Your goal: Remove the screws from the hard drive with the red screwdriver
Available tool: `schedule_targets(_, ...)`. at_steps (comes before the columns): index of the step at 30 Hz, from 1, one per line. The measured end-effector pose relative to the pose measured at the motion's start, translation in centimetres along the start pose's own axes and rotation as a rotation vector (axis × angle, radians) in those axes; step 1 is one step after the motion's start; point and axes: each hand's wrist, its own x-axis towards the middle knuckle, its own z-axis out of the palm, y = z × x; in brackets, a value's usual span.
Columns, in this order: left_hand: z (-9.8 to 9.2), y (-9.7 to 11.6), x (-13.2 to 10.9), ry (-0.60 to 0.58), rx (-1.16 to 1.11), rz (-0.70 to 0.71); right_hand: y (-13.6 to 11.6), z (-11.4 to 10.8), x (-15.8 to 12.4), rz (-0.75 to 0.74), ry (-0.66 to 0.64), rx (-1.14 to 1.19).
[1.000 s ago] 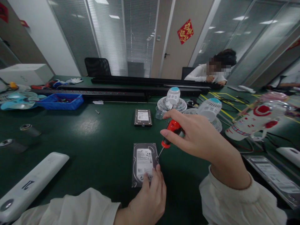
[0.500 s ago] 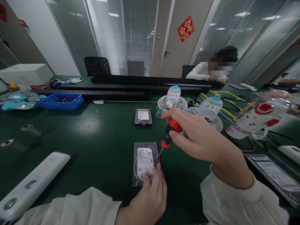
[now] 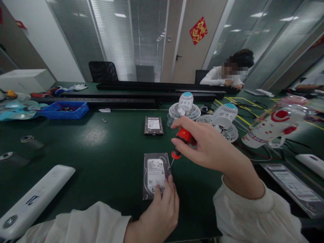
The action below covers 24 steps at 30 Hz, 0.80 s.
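A hard drive (image 3: 146,179) with a white label lies flat on the green table. My left hand (image 3: 162,211) holds it at the lower right corner, fingertips on the label and right edge. Above and to the right, my right hand (image 3: 199,143) is closed around the red and black handle of a screwdriver (image 3: 184,135). The slanted shaft reaches down to the drive's right edge, where its tip touches or nearly touches; any screw there is too small to make out. Farther back lies a second hard drive (image 3: 154,125).
White fans (image 3: 186,109) and a patterned jug (image 3: 268,130) stand right of my hands. A drive in clear packaging (image 3: 291,185) lies near right. On the left are a white device (image 3: 37,195), metal cylinders (image 3: 31,141) and a blue tray (image 3: 65,114). A person (image 3: 215,76) sits across.
The view has shifted slightly. My right hand has turned a little with the screwdriver, covering more of its dark handle. My left hand stays on the hard drive.
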Motion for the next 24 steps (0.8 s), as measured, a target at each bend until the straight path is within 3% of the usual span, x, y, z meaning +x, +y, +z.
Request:
schedule_targets(4,0.1,0.2,-0.1,-0.019,0.002,-0.002,-0.3,0.3,0.1,0.104,0.038,-0.18)
schedule_targets(10,0.1,0.3,-0.2,-0.014,0.014,-0.011,0.0,0.5,0.1,-0.027,0.034,0.0)
schedule_targets(16,-0.1,0.1,-0.1,-0.024,0.005,0.0,-1.6,1.3,0.1,0.13,0.117,-0.249)
schedule_targets(21,-0.3,-0.1,0.0,-0.03,-0.003,0.002,-1.9,0.7,-0.3,0.06,0.02,-0.097)
schedule_targets(24,-0.4,-0.2,0.1,-0.046,-0.003,0.007,-1.9,0.6,-0.3,0.006,0.028,-0.023)
